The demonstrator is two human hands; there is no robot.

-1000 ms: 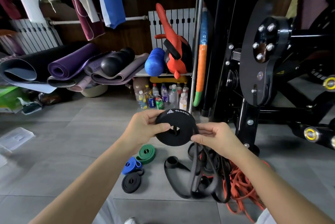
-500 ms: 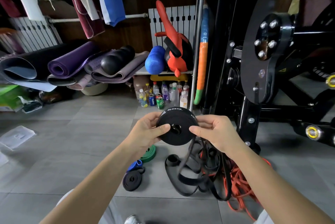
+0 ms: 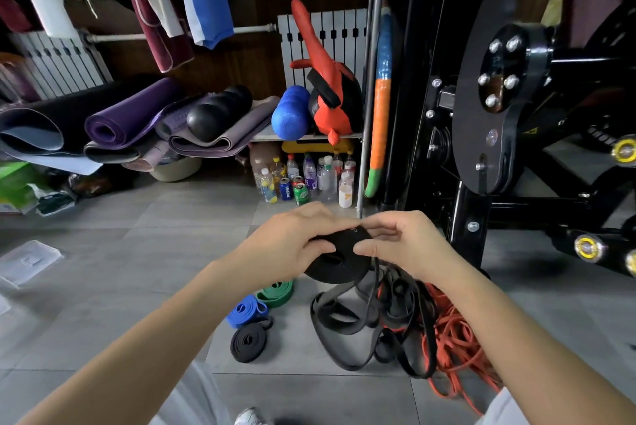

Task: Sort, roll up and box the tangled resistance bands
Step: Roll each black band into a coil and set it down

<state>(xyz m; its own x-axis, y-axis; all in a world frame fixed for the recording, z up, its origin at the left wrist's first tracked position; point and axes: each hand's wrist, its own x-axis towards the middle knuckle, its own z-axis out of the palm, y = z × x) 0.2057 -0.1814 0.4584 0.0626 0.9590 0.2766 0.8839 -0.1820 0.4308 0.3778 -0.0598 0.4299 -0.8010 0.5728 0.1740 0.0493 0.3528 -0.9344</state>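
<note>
Both hands grip the black roll [image 3: 337, 264], held in the air above the floor.
- Left hand [image 3: 292, 245]: fingers curled over the roll's top and left edge.
- Right hand [image 3: 402, 245]: pinches the right rim, thumb on the face.
- A loose tail [image 3: 373, 287] drops off the right side into the black tangle [image 3: 371, 331] below.

Handling, as a judgement: flat rubber, light, soft and springy. It should be grippy rather than slick, and the coil will likely unwind if released. Best hold is thumb and fingers clamping the flat faces, with one hand pinning the outer wrap while the other feeds the tail. Whether the tail is snagged in the tangle can't be told from this angle.

A green roll [image 3: 277, 292], a blue roll [image 3: 246, 311] and a small black roll [image 3: 248, 343] lie just left of the tangle, with orange bands [image 3: 457, 338] to its right.

The floor [image 3: 120, 269] is grey tile. There's a clear plastic box [image 3: 29, 261] far left, mats [image 3: 130, 114] and bottles [image 3: 303, 180] along the wall, and a gym machine [image 3: 499, 108] on the right.
</note>
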